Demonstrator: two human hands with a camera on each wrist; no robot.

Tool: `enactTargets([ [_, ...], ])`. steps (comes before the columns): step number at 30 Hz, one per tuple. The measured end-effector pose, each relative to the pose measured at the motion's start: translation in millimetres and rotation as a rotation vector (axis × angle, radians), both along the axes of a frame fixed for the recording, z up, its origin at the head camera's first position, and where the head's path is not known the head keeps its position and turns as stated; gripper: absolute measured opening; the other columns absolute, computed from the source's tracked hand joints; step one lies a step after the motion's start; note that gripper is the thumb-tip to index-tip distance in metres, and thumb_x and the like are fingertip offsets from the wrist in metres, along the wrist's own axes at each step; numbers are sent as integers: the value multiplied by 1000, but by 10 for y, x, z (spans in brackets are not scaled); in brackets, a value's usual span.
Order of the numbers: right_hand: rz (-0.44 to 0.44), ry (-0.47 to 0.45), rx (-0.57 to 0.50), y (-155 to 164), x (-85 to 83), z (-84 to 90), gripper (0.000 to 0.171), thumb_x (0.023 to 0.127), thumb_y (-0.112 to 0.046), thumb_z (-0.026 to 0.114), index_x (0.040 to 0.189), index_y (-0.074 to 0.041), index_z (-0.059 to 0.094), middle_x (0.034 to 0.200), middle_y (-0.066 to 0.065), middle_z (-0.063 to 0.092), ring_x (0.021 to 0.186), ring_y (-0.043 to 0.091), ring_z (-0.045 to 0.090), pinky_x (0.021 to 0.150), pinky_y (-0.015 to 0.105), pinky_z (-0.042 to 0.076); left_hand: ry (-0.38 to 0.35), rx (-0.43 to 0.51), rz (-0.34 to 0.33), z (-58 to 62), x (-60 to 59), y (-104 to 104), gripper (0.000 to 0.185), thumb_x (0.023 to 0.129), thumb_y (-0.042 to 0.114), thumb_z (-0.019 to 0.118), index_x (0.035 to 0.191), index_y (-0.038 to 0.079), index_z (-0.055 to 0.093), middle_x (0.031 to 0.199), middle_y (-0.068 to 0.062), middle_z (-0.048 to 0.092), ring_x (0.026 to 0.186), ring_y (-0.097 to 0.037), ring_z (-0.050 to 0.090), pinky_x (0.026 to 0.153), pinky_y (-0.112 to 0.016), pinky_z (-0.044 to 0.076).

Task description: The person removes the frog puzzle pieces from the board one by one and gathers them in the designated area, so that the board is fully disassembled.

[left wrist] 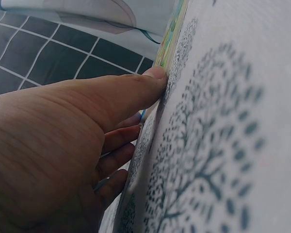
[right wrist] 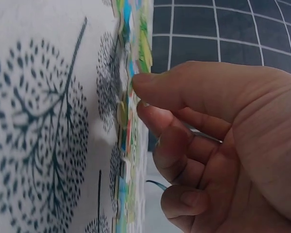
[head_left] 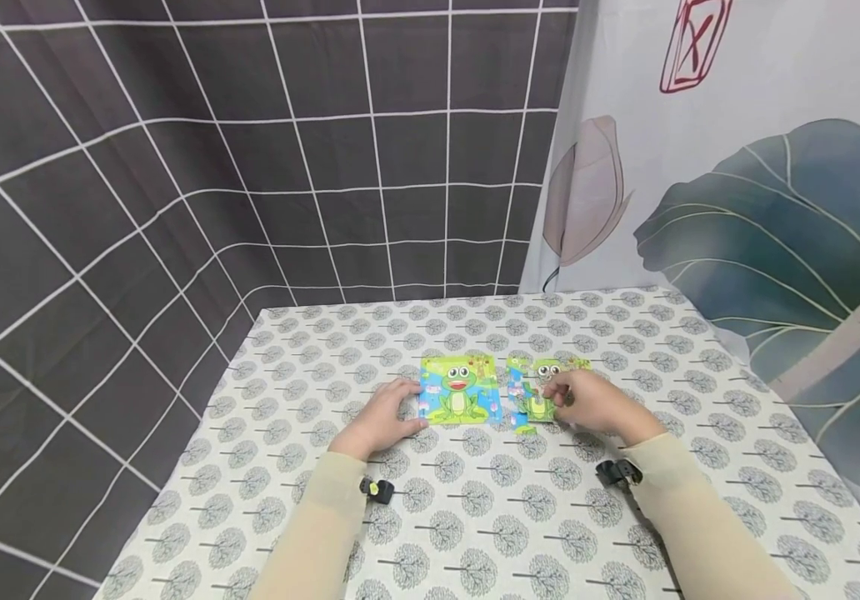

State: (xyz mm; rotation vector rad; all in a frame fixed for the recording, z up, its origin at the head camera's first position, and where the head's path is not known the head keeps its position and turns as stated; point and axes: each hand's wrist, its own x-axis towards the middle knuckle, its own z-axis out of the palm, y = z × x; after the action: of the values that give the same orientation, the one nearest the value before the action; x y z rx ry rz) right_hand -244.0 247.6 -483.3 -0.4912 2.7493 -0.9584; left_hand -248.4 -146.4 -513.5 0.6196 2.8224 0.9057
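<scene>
A square frog picture board (head_left: 460, 390) lies flat on the patterned cloth, its frog whole. My left hand (head_left: 383, 417) rests at its left side, the thumb by the lower left corner and a fingertip at the left edge. In the left wrist view, the thumb (left wrist: 153, 75) touches the board's edge and the other fingers lie fairly straight. Right of the board are loose frog jigsaw pieces (head_left: 517, 385), partly joined, showing eyes and a belly. My right hand (head_left: 587, 400) is over their right side, thumb and forefinger pinching a jigsaw piece mostly hidden by the fingertips.
The table is covered by a white cloth (head_left: 475, 517) printed with grey trees. A dark curtain with white grid lines (head_left: 407, 150) hangs behind and at the left. At the right hangs a pale curtain with large leaves (head_left: 782, 217). Both wrists wear black straps (head_left: 620, 473).
</scene>
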Motion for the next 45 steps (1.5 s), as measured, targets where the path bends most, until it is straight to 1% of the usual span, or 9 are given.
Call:
enactTargets([
  [1,6,3,11,13,1,10,29,80,5,77,105,-9,72,86,0,62,79,18,58,67,30,57,1,1,0,3,0,0,67,92,36,80,150,14,55,156,-1,50,149,-29,38,125,-53,29],
  [5,17,-2,33,50,-1,18,29,80,4,78,105,-9,73,84,-1,62,79,17,58,72,30,56,1,6,-2,9,1,-2,68,92,36,81,151,14,55,156,-1,50,149,-29,38,125,-53,29],
  [12,52,-31,14,109,18,14,30,77,8,76,103,-7,72,83,0,63,76,17,58,69,28,56,-1,6,-2,6,-3,-4,68,92,36,81,150,13,55,156,-2,49,149,-29,38,125,-53,29],
  [18,90,-27,11,196,35,33,28,76,7,77,99,-7,71,83,0,63,74,16,56,66,26,53,0,-8,1,-7,-7,-2,68,92,37,80,151,15,55,157,-1,49,150,-28,37,125,-52,29],
  [26,75,-70,17,280,50,39,27,74,7,77,96,-8,72,80,2,62,72,17,57,58,26,53,6,-6,-5,-3,-7,-2,66,93,36,80,150,14,55,156,-1,49,150,-28,37,125,-52,28],
  [31,54,-99,18,284,62,31,27,73,7,79,94,-9,73,78,2,62,70,17,57,56,26,51,7,-3,-6,-3,0,0,66,92,35,80,149,13,56,156,-2,50,150,-29,37,125,-52,28],
  [38,61,-84,15,270,84,31,28,72,7,81,94,-9,73,76,2,61,69,17,56,55,25,49,6,-8,0,-11,-1,0,66,92,35,80,150,13,56,157,-1,49,150,-29,37,125,-52,28],
  [45,76,-58,24,277,86,44,28,72,7,82,94,-8,74,76,0,61,69,16,56,58,25,50,8,-12,-2,-12,-5,1,66,92,36,80,150,14,56,157,-1,49,150,-29,37,125,-53,28],
])
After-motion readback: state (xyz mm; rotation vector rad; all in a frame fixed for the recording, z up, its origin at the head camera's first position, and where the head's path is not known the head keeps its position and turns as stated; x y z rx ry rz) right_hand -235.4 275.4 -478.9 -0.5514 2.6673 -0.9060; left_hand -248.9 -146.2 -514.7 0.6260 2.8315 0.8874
